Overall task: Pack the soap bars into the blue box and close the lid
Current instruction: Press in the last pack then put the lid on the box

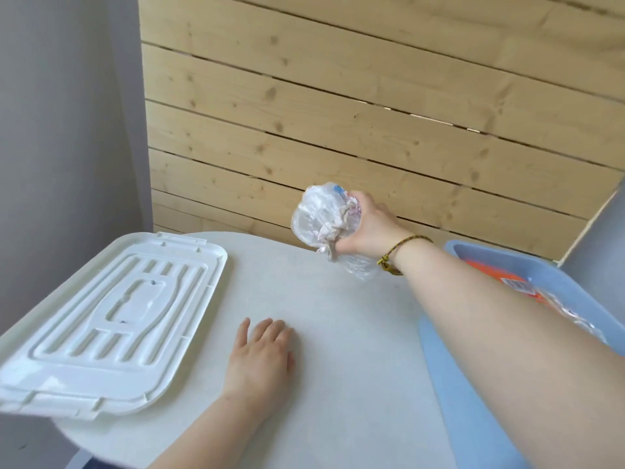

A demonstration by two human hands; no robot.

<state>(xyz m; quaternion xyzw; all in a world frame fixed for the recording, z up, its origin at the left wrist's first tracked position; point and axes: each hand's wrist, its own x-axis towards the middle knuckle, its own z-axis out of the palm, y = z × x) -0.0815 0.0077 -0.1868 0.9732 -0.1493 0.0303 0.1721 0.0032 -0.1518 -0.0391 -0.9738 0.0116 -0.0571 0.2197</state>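
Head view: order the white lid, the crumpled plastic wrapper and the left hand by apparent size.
1. white lid, clearly largest.
2. crumpled plastic wrapper and left hand: they look about alike, and the wrapper is farther from the camera, so no ranking between them.

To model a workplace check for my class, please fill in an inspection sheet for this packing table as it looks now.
Surface: white table.
Job's things: blue box at right, open, orange packet inside; white lid lying at left.
Clutter: crumpled plastic wrap, held above the far edge.
Hands: left hand flat on the table; right hand grips the wrap.
Cables: nothing seen.
Surroundings: wooden slat wall behind; grey wall at left.
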